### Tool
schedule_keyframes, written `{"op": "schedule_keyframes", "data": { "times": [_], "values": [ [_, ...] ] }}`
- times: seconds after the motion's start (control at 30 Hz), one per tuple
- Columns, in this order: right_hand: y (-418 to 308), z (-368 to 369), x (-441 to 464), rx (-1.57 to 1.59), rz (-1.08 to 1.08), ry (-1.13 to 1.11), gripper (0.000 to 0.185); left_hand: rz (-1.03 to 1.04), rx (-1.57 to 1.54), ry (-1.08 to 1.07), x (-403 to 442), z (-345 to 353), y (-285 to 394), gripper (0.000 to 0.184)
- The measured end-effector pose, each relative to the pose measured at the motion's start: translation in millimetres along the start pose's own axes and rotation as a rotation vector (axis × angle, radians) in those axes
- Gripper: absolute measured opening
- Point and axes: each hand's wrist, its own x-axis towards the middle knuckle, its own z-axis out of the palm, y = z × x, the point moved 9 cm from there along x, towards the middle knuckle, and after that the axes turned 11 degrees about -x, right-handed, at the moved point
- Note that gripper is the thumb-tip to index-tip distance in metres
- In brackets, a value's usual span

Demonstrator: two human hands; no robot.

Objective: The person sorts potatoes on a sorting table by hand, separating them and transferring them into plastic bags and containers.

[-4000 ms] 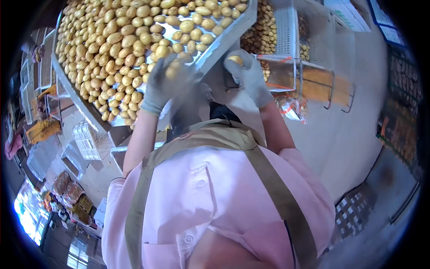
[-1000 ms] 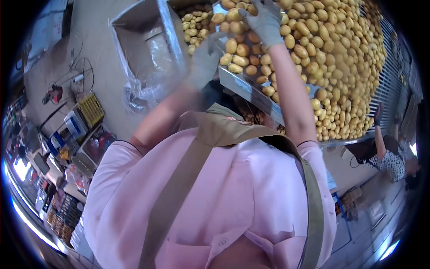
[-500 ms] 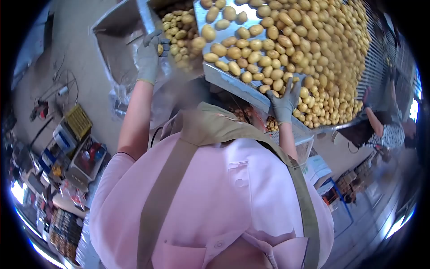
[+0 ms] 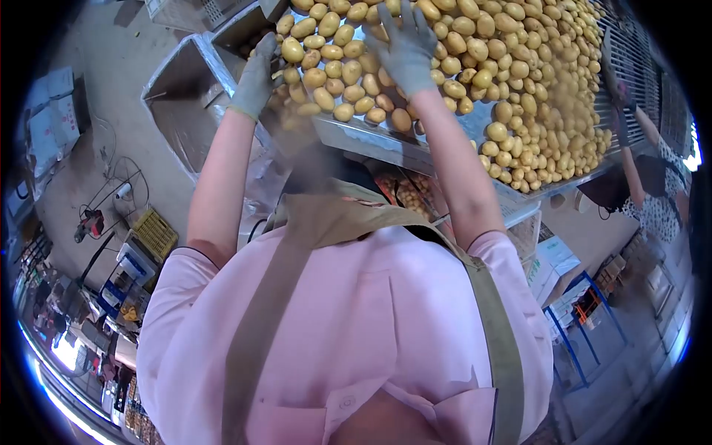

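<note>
Many yellow potatoes [image 4: 512, 70] lie on a metal sorting table [image 4: 371, 142], with bare metal showing between some of them. My right hand [image 4: 406, 58], in a grey glove, rests palm down among the potatoes with its fingers spread. At the table's left end, my gloved left hand [image 4: 254, 83] is held along the side of the loose potatoes, fingers stretched upward. Its palm side is hidden. Beside that hand stands a box lined with clear plastic [image 4: 174, 96]. The potatoes below the left end are partly blurred.
Another person's arm [image 4: 630, 167] reaches toward the slatted rollers [image 4: 627, 74] at the right. Below the table is a container of small potatoes [image 4: 411, 194]. A yellow crate [image 4: 154, 236] and cables stand on the floor at left.
My right hand has swept left across the table, and potatoes have shifted left with it, baring metal behind. The left hand, which had a potato at its fingers, has moved slightly right.
</note>
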Motion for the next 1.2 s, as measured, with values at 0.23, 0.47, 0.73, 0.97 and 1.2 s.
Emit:
{"op": "schedule_keyframes", "data": {
  "times": [0.23,0.47,0.73,0.97,1.2],
  "values": [
    [-112,-14,-72,-0.126,-0.243,-0.217,0.063,-0.015,0.078,0.4,49,-36,-42,0.043],
    [100,-72,-205,-0.245,0.452,-0.271,0.071,-0.157,-0.201,0.174,14,-16,-64,0.034],
    [-12,-37,-114,0.289,0.102,-0.275,0.049,-0.217,0.092,0.124,17,22,-41,0.054],
    [96,-111,19,-0.31,0.146,0.136,0.044,0.513,0.65,0.098,5,111,50,0.047],
    [92,-126,-116,-0.326,0.351,0.022,0.039,0.662,0.769,-0.257,56,230,66,0.04]
  ]
}}
